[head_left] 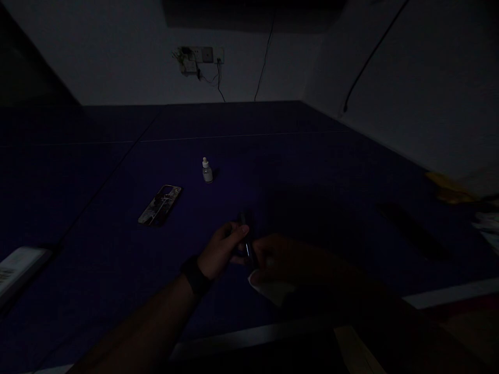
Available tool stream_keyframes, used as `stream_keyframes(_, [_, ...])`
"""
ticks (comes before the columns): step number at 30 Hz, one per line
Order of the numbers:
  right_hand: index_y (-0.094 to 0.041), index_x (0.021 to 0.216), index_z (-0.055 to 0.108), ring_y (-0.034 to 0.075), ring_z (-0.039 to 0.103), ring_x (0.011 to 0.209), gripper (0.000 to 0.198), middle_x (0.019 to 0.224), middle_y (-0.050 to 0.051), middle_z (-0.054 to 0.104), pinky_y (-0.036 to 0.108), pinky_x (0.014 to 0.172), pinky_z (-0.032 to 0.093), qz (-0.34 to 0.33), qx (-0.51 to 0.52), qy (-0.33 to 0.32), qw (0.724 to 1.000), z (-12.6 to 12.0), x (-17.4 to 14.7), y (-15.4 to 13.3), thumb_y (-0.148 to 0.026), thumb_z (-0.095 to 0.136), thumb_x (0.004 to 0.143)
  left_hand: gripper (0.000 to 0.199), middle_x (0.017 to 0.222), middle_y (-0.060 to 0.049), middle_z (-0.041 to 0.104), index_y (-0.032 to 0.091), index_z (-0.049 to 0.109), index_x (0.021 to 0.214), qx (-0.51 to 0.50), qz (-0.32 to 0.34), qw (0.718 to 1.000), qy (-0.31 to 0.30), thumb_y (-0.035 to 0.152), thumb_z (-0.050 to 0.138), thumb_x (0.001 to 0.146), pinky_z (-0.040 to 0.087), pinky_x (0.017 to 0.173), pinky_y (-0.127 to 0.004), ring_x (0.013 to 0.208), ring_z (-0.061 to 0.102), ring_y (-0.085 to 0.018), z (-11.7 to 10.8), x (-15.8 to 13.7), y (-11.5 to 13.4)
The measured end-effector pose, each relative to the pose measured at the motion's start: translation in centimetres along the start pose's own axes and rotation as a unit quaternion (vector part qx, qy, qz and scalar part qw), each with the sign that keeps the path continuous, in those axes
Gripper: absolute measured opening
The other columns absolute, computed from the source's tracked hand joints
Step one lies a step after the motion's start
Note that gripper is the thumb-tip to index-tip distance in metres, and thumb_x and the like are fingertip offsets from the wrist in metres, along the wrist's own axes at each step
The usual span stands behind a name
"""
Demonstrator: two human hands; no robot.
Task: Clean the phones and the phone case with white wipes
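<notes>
My left hand (224, 249), with a dark watch (196, 275) at its wrist, grips a dark slim phone (248, 246) that is tilted nearly edge-on, with a bright glint along its side. The thumb presses on its upper part. Close on the right, my right hand (273, 257) is closed on a pale white cloth (273, 291) at the phone's lower end. Most of that hand lies in deep shadow. Beyond my hands, a phone case (160, 205) with a patterned back lies flat, and a small dropper bottle (207, 172) with a white top stands upright.
The dark blue table (117, 291) reaches to the wall. A white box (19, 270) sits at the left edge. A long dark object (413, 228) and a yellow item (450, 188) lie on the right. Wall sockets (198, 56) with hanging cables are at the back. The room is very dim.
</notes>
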State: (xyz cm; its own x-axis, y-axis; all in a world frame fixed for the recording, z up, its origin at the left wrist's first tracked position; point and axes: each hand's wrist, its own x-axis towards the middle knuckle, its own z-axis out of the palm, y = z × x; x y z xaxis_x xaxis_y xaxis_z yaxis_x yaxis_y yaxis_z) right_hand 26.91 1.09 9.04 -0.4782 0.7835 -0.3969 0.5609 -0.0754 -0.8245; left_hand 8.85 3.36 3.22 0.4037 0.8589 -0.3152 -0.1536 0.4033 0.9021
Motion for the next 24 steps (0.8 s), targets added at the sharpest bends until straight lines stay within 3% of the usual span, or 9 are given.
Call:
stream_keyframes(2, [-0.02, 0.069, 0.059, 0.013, 0.054, 0.062, 0.027, 0.07, -0.003, 0.06, 0.024, 0.055, 0.037, -0.003, 0.009, -0.021, 1.0, 0.3, -0.2, 0.3, -0.037, 0.08, 0.071, 0.059, 0.082, -0.001, 0.058, 0.017, 0.058, 0.092, 0.006, -0.005, 1.0, -0.001, 0.069, 0.077, 0.071, 0.055, 0.056, -0.025, 0.071, 0.06, -0.015, 0.1, -0.1, 0.1])
stream_keyframes(8, [-0.02, 0.071, 0.057, 0.014, 0.055, 0.065, 0.028, 0.071, -0.002, 0.06, 0.025, 0.058, 0.039, -0.033, 0.047, 0.121, 0.991, -0.2, 1.1, 1.1, -0.041, 0.076, 0.075, 0.058, 0.078, 0.002, 0.055, 0.017, 0.056, 0.088, 0.001, 0.01, 1.0, -0.001, 0.067, 0.079, 0.07, 0.054, 0.055, -0.023, 0.066, 0.057, -0.012, 0.0, 0.1, -0.1])
stream_keyframes(13, [-0.02, 0.073, 0.062, 0.012, 0.054, 0.062, 0.029, 0.071, -0.003, 0.062, 0.023, 0.054, 0.037, 0.009, -0.007, -0.012, 1.0, 0.0, -0.2, 0.6, -0.041, 0.081, 0.073, 0.055, 0.08, -0.001, 0.057, 0.017, 0.057, 0.091, -0.003, 0.006, 1.0, -0.005, 0.066, 0.077, 0.074, 0.056, 0.057, -0.025, 0.071, 0.06, -0.014, 0.0, 0.0, -0.1])
stream_keyframes(16, [-0.019, 0.075, 0.064, 0.012, 0.055, 0.063, 0.028, 0.072, -0.002, 0.063, 0.023, 0.055, 0.037, 0.023, -0.027, -0.038, 0.999, 0.4, -0.8, 0.7, -0.04, 0.082, 0.072, 0.055, 0.08, -0.001, 0.057, 0.017, 0.056, 0.09, 0.0, 0.005, 1.0, -0.004, 0.065, 0.078, 0.073, 0.057, 0.057, -0.026, 0.072, 0.06, -0.015, 0.1, -0.1, 0.0])
stream_keyframes(24, [-0.02, 0.068, 0.056, 0.012, 0.051, 0.064, 0.026, 0.069, -0.002, 0.058, 0.024, 0.057, 0.036, -0.052, 0.006, 0.124, 0.991, -0.7, 1.3, 0.3, -0.036, 0.076, 0.074, 0.058, 0.078, 0.001, 0.055, 0.018, 0.056, 0.087, 0.0, 0.006, 1.0, 0.004, 0.066, 0.08, 0.069, 0.055, 0.055, -0.025, 0.069, 0.059, -0.014, 0.0, 0.2, -0.3])
